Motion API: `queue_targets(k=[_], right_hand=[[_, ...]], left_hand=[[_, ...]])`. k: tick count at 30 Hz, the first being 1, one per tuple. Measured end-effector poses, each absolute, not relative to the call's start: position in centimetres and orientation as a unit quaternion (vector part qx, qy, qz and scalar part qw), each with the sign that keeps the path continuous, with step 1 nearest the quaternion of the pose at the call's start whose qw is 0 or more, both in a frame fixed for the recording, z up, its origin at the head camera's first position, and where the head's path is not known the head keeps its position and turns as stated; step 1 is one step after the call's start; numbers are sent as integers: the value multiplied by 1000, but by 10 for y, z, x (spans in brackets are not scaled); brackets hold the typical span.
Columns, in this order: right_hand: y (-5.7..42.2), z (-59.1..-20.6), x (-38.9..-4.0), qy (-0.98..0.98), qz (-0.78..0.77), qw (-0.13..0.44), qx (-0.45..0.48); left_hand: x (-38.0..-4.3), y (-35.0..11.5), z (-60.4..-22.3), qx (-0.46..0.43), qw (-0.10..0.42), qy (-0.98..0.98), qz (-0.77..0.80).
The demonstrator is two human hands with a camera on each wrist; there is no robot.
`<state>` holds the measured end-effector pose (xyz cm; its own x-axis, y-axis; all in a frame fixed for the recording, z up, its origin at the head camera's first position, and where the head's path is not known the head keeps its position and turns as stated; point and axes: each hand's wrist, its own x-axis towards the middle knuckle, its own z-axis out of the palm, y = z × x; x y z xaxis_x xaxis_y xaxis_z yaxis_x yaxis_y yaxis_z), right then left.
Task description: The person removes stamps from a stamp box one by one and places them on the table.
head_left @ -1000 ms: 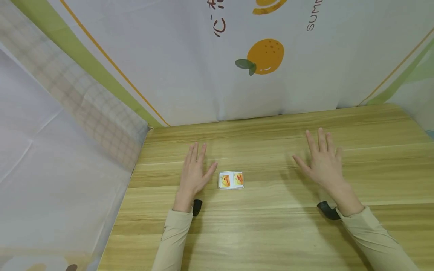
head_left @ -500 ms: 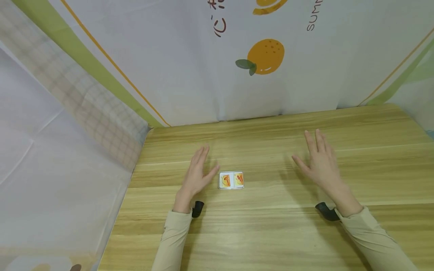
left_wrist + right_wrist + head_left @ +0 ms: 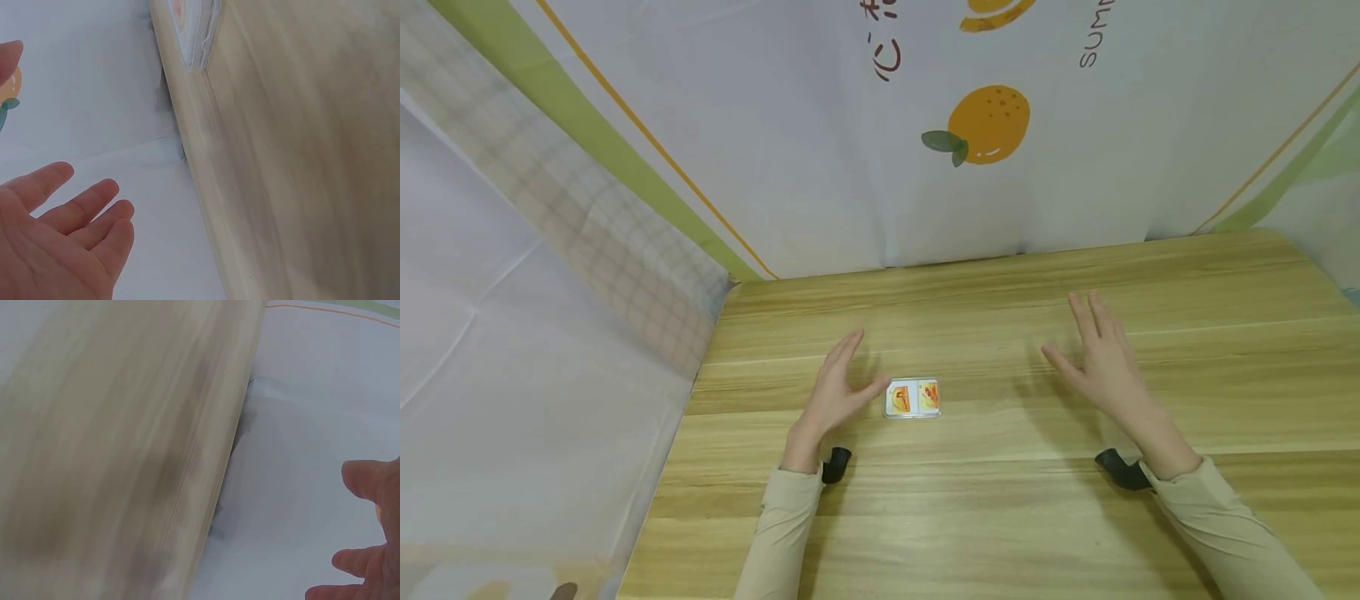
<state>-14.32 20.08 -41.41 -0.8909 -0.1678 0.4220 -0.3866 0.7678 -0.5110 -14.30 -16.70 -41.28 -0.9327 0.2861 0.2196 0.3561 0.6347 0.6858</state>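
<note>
A small flat clear case (image 3: 912, 398) with two orange-and-yellow printed pictures lies on the wooden table (image 3: 970, 517). Its edge also shows as a clear rim at the top of the left wrist view, where the case (image 3: 195, 37) is cut off by the frame. Just left of it is my left hand (image 3: 833, 398), fingers extended and thumb apart; the thumb tip reaches the case's upper left corner in the head view, though contact cannot be told. Well to the right, my right hand (image 3: 1107, 371) is held over the table with spread fingers and holds nothing.
Behind the table hangs a white cloth (image 3: 820, 167) printed with an orange and lettering. Another pale cloth (image 3: 535, 350) borders the left side. A black curved piece (image 3: 836, 467) sits at the left wrist, and a similar black piece (image 3: 1122, 471) at the right.
My left hand has turned and shifted slightly right, its thumb coming up to the case's corner. The right hand has turned a little inward and moved slightly left. The case stays put.
</note>
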Motion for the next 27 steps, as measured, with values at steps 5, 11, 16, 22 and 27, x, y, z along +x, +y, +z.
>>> queue_targets(k=[5,11,16,22,27], right_hand=[[199,-414,-143,-920,315,171,159],[197,-415,-143,-917,321,174,164],[194,-415,-143,-912,328,180,168],[192,-418,-145,-908,324,194,180],[189,-419,-145,-904,328,199,188]], left_hand=[[-141,-167,-413,-165,33,-904,-392],[-138,-167,-414,-158,15,-899,-409],[-136,-166,-415,-162,8,-891,-424],[-136,-165,-417,-174,13,-886,-430],[-137,-164,-419,-189,21,-884,-428]])
